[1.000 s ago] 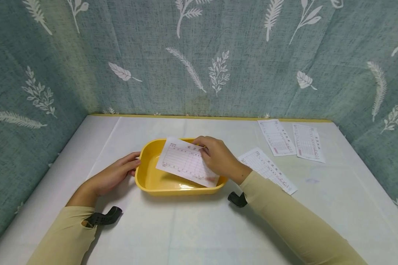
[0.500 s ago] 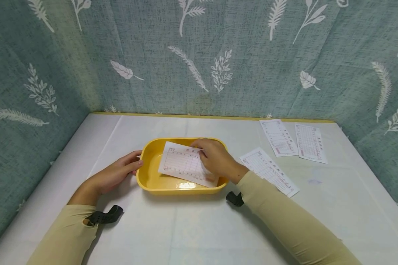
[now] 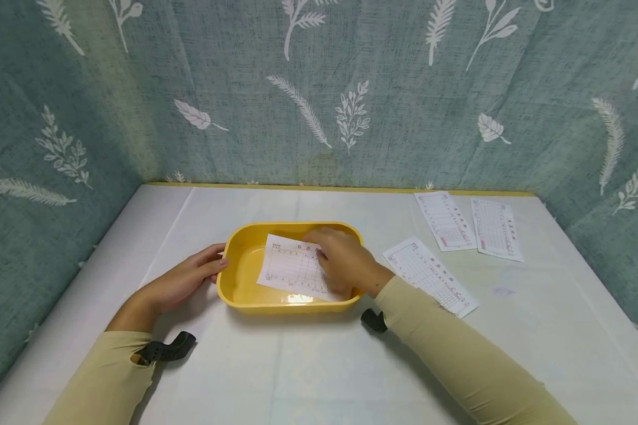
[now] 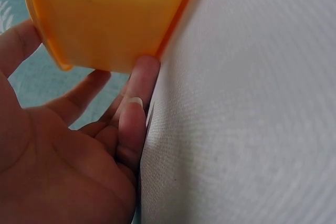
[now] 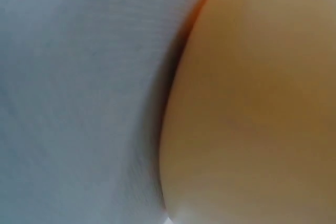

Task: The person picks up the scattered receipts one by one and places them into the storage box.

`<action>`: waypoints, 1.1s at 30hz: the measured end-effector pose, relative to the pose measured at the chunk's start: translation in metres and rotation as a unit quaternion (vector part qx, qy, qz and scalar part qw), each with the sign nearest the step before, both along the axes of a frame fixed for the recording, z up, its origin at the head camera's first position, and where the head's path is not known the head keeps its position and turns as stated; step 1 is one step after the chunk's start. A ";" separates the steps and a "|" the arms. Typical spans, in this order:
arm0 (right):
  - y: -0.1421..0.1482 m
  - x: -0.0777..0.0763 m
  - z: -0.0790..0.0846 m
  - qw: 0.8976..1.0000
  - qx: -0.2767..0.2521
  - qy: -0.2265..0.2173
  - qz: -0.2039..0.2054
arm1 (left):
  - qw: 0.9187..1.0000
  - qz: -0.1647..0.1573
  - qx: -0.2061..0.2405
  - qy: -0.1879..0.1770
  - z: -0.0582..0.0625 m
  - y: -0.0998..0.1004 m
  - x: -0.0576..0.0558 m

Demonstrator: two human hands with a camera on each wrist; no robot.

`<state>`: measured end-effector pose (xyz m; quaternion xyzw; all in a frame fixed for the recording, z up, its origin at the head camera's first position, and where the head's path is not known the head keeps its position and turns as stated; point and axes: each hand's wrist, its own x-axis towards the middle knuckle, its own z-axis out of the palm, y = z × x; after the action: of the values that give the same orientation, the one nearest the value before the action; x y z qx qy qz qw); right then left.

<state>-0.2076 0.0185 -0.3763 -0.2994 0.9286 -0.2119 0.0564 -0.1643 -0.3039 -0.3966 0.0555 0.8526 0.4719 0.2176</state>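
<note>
R hand (image 3: 344, 258) pinching printed form (image 3: 289, 267) btwn fingers, yellow tub (image 3: 292, 309) sitting below 'em; L hand (image 3: 183, 280) touching tub's end, fingers parted.

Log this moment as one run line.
left hand: touching yellow tray, left end | right hand: holding paper slip inside tray | table: three more slips, right of tray

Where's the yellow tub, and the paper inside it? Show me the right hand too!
Tub (image 3: 246, 273): head view, on its bare floor, left of the paper.
Paper (image 3: 291, 268): head view, on its printed face.
Right hand (image 3: 347, 258): head view, on the back of the hand.
</note>
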 end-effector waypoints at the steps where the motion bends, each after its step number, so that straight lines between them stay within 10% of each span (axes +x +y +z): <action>1: -0.001 0.001 0.000 1.000 0.008 -0.003 -0.001 | 1.000 -0.001 -0.001 -0.001 0.000 0.000 0.001; 33: -0.006 0.007 -0.002 0.991 0.130 0.022 0.008 | 1.000 0.004 0.005 0.001 -0.001 -0.001 0.000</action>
<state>-0.2001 0.0123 -0.3786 -0.3013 0.9469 -0.0820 0.0766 -0.1646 -0.3049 -0.3976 0.0535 0.8506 0.4771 0.2146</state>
